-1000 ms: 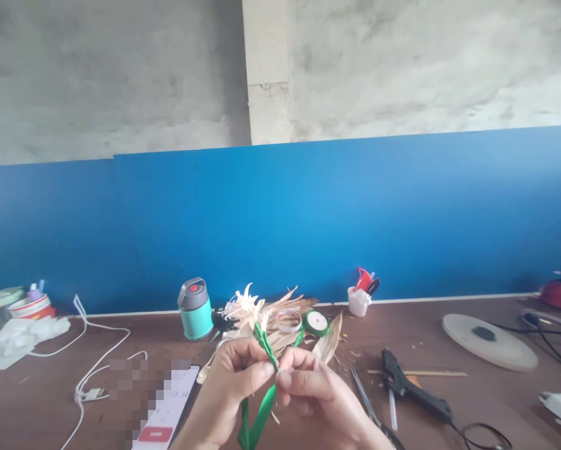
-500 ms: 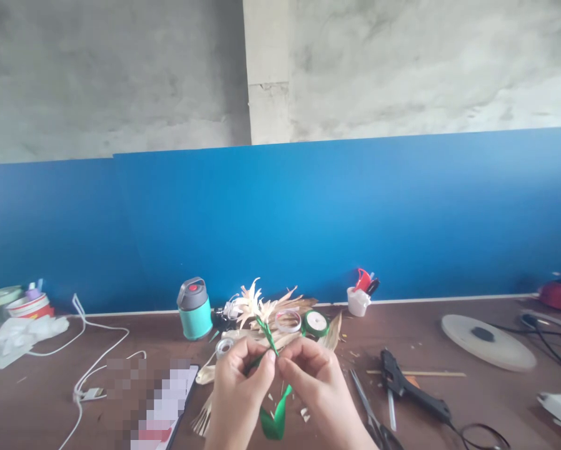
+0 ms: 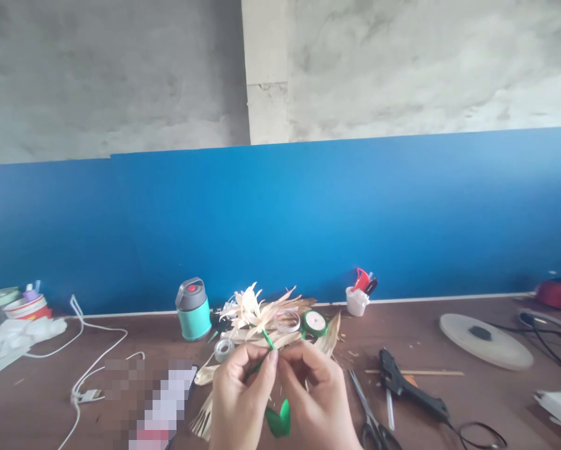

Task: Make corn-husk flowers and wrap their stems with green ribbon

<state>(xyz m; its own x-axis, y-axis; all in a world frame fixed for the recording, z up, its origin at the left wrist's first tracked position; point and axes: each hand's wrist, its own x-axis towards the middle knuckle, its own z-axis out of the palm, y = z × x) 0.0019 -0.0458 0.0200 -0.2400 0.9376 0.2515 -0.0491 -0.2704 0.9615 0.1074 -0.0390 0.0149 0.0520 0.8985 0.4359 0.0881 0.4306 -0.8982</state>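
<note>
My left hand (image 3: 240,394) and my right hand (image 3: 314,392) meet at the fingertips low in the middle of the view, both pinched on a thin green-wrapped stem (image 3: 267,339). A pale straw-coloured flower (image 3: 248,304) tops the stem, just above my fingers. A loop of green ribbon (image 3: 279,420) hangs below, between my two hands. Behind the flower lie dried husk strips (image 3: 287,340), a green ribbon spool (image 3: 315,322) and a clear tape roll (image 3: 223,349).
The brown table (image 3: 449,400) holds scissors (image 3: 372,419), a black glue gun (image 3: 409,389) with cord, a teal flask (image 3: 193,309), a white cup of pens (image 3: 358,299), a round white disc (image 3: 485,342), a phone (image 3: 165,403), white cables (image 3: 93,350) and tubs (image 3: 27,306) at left.
My hands shifted slightly lower and closer together. The flower rose clear above my fingers, and the hanging green ribbon drew up into a short loop.
</note>
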